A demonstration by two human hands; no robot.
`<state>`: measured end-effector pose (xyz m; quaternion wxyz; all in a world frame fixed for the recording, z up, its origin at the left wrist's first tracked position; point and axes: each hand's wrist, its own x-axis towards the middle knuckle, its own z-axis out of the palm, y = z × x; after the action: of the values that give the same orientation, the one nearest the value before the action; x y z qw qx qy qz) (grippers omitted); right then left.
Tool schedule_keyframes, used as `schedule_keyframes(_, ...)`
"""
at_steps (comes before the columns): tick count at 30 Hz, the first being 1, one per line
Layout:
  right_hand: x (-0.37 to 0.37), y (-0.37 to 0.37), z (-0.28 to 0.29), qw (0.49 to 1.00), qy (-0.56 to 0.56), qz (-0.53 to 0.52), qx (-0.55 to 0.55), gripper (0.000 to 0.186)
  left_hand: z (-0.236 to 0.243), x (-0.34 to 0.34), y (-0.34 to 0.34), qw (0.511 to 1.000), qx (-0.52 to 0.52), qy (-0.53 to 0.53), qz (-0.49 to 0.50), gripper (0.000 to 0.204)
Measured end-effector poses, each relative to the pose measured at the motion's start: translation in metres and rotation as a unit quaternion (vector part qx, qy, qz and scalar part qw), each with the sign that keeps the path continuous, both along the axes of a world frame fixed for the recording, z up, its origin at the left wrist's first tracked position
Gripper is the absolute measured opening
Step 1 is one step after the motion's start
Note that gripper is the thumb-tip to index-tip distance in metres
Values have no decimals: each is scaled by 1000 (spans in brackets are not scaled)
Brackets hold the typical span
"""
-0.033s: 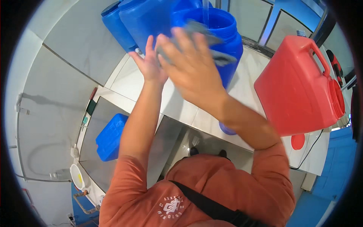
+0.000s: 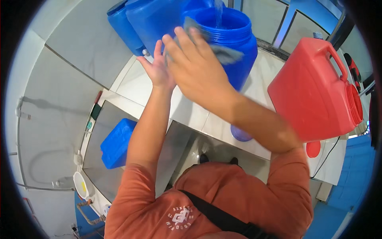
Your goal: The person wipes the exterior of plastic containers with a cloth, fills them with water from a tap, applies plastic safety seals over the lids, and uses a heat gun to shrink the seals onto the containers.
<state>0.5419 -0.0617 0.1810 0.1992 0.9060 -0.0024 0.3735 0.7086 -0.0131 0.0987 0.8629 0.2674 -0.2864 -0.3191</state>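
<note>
The right hand (image 2: 194, 67) holds the cloth (image 2: 227, 55) by the wide-spread left hand (image 2: 160, 72); the jug (image 2: 243, 59) stands mouth-up, apparently to catch water (image 2: 218, 15).

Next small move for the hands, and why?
I'd probably ease the right hand and the grey cloth back, clear of the blue wide-mouth container: in this view the cloth flares across its side, just below the open rim, while a water stream falls into the mouth. Their actual gap can't be judged from here.
</note>
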Motion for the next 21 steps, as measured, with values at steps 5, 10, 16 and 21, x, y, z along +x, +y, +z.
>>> schedule_keyframes(5,94,19,-15,897,346,-246,-123,35,-58,27,19,996,57,54,45,101)
schedule_keyframes(10,69,2,-207,908,344,-145,-191,36,-109,-4,63,971,237,-8,42,99)
schedule_keyframes(16,-31,5,-83,964,257,44,-47,41,-97,-60,128,973,191,-119,59,89)
schedule_keyframes(21,18,21,-14,994,97,-29,-28,53,-3,-93,70,969,-39,-195,147,76)
